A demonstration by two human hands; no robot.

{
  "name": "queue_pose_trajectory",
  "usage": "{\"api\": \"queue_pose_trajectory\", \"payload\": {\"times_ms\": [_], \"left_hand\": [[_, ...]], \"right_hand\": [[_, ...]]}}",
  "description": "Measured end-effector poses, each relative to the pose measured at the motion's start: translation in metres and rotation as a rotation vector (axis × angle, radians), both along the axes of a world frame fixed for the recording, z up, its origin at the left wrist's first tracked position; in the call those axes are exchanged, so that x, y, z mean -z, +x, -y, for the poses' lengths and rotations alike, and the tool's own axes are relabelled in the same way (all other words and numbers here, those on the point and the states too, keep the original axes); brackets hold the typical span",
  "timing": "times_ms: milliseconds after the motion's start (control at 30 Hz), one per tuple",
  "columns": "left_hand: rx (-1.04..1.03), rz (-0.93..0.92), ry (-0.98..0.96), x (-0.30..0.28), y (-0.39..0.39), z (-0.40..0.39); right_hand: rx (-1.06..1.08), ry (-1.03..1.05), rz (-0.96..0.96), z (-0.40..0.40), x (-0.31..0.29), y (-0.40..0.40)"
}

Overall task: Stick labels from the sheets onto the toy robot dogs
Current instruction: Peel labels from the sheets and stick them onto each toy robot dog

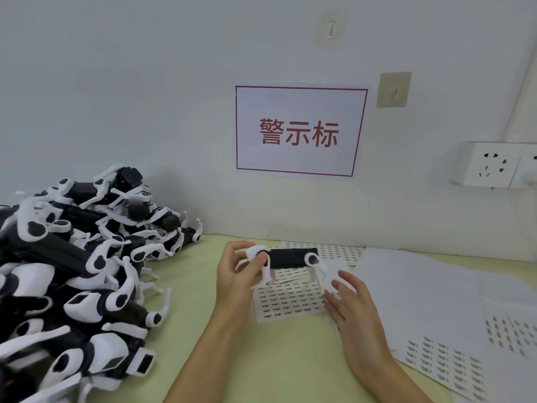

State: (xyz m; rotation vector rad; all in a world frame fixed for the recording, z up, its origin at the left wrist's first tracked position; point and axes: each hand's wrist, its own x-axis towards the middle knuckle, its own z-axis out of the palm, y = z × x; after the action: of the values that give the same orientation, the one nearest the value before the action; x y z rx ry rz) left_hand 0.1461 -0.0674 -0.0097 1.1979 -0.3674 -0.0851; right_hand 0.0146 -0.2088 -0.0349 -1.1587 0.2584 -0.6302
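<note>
The toy robot dog (292, 258) was up off the tabletop (290, 359), just above the label sheet (290, 301). The left hand (236, 271) held its white end with curled fingers. The right hand (348, 298) lay loose and flat on the sheet's right side, holding nothing. A good way was to keep the dog still, peel one label slowly, and press it flat on the black body.

The toy dogs (72, 271) were black and white. The table (284, 353) was pale yellow-green, the label sheet (290, 301) white with rows of dark print, the wall sign (300, 130) red-lettered.
</note>
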Motion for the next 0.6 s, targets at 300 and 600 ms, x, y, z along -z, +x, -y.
{"api": "queue_pose_trajectory", "payload": {"times_ms": [300,600], "left_hand": [[-0.104,0.172,0.187,0.002,0.015,-0.021],[-0.184,0.564,0.653,-0.017,0.010,-0.021]], "right_hand": [[0.013,-0.038,-0.052,0.001,0.002,0.001],[0.034,-0.089,-0.074,0.001,0.003,0.003]]}}
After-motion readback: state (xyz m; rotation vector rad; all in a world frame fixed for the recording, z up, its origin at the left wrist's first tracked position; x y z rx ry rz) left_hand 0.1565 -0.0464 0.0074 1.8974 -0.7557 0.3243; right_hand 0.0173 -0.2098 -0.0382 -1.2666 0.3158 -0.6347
